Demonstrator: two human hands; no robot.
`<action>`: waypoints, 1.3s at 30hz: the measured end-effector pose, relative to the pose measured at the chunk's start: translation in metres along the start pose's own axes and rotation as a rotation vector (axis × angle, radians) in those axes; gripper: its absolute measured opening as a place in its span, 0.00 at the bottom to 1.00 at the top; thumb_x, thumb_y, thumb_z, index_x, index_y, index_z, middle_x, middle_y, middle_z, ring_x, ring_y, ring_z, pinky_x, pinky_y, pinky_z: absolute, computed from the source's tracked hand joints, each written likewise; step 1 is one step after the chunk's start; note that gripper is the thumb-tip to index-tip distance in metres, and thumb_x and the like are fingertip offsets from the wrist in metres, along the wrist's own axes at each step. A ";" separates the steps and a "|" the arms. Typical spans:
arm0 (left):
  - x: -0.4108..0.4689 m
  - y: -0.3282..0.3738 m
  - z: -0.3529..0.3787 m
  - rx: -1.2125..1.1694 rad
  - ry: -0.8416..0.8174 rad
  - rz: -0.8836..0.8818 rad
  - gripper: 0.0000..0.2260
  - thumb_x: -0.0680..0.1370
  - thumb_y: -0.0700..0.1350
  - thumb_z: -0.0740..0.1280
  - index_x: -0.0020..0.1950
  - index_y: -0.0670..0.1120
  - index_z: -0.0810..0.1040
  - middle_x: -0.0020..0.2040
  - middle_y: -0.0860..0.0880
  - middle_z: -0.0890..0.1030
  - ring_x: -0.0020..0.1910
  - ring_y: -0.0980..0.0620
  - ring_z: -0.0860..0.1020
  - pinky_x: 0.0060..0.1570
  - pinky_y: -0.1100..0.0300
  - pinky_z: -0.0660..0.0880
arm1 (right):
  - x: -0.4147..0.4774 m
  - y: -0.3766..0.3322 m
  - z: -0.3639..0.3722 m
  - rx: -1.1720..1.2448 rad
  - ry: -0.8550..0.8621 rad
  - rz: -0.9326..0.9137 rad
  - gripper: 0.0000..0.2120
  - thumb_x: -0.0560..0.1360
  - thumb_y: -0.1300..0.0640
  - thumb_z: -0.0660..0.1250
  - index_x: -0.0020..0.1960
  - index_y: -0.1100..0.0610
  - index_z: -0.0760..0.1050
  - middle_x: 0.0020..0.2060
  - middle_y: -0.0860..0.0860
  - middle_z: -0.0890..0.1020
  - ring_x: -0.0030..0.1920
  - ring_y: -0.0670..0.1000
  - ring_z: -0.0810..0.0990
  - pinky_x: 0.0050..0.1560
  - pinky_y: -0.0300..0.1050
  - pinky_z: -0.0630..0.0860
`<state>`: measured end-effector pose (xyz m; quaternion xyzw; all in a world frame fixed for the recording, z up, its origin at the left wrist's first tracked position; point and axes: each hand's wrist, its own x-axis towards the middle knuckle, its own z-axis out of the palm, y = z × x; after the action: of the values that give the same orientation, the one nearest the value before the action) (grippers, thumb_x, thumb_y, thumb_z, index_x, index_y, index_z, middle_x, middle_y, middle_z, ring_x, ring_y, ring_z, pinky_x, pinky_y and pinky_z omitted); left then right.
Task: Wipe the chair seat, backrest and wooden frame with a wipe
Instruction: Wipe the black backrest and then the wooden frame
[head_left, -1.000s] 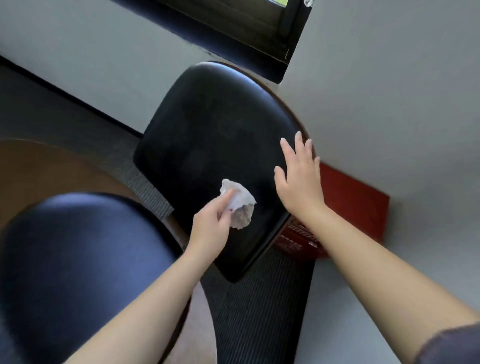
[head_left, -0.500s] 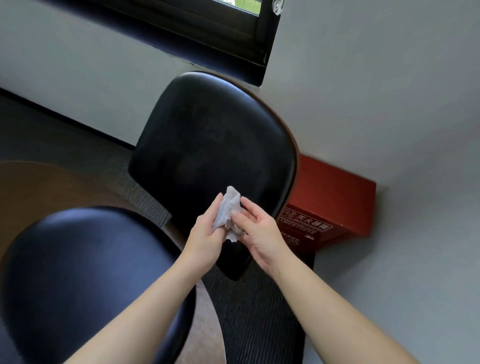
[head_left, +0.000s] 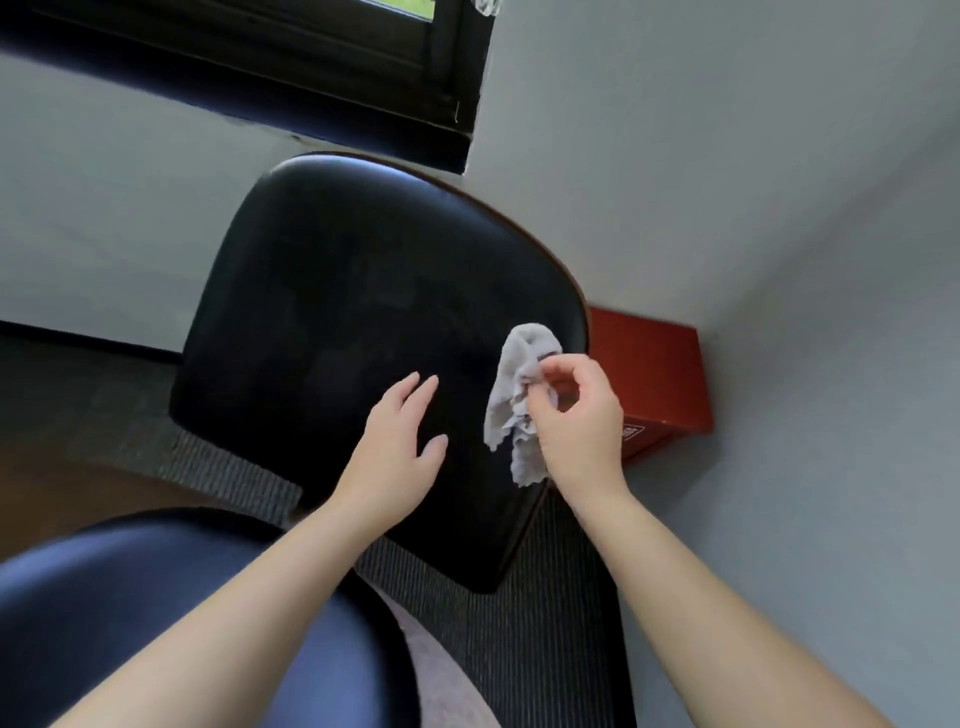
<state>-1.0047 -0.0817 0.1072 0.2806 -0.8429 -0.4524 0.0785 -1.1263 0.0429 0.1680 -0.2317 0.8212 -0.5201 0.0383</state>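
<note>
The chair's black padded backrest (head_left: 337, 322) fills the middle of the view, with a thin brown wooden rim (head_left: 524, 223) along its upper right edge. The black seat (head_left: 130, 613) lies at the lower left. My right hand (head_left: 582, 421) pinches a crumpled white wipe (head_left: 514, 400), which hangs against the right side of the backrest. My left hand (head_left: 400, 447) is over the backrest's lower middle with straight fingers and holds nothing; whether it touches the padding cannot be told.
A red box (head_left: 654, 364) stands on the floor behind the backrest, against the grey wall (head_left: 727, 156). A dark window frame (head_left: 311, 67) is above. Ribbed dark carpet (head_left: 545, 623) lies under the chair, with brown wood (head_left: 78, 483) at the left.
The wipe has passed from my left hand to my right hand. My right hand now holds it alone further right, and my left hand has opened over the backrest.
</note>
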 end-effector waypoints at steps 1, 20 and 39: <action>0.011 -0.010 -0.004 0.092 0.003 0.020 0.30 0.80 0.45 0.64 0.79 0.52 0.55 0.79 0.52 0.52 0.78 0.53 0.51 0.74 0.55 0.57 | 0.013 -0.001 0.000 -0.096 0.045 -0.165 0.08 0.73 0.67 0.68 0.44 0.55 0.78 0.44 0.49 0.79 0.45 0.41 0.76 0.46 0.29 0.70; 0.065 -0.115 -0.029 0.771 -0.017 0.245 0.40 0.76 0.37 0.59 0.78 0.54 0.37 0.79 0.45 0.36 0.79 0.46 0.43 0.76 0.45 0.54 | 0.042 0.090 0.041 -0.842 -0.516 -0.901 0.11 0.73 0.69 0.59 0.47 0.59 0.78 0.53 0.54 0.78 0.52 0.56 0.75 0.43 0.54 0.77; 0.096 -0.175 -0.096 0.897 0.143 0.248 0.41 0.71 0.37 0.63 0.80 0.52 0.47 0.80 0.39 0.44 0.78 0.39 0.50 0.71 0.38 0.59 | 0.044 0.096 0.159 -0.714 -0.629 -1.001 0.11 0.66 0.67 0.74 0.46 0.57 0.81 0.53 0.52 0.80 0.51 0.53 0.73 0.40 0.40 0.71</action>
<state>-0.9767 -0.2783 0.0098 0.2147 -0.9747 -0.0103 0.0610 -1.1495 -0.0746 0.0200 -0.7212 0.6863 -0.0811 -0.0484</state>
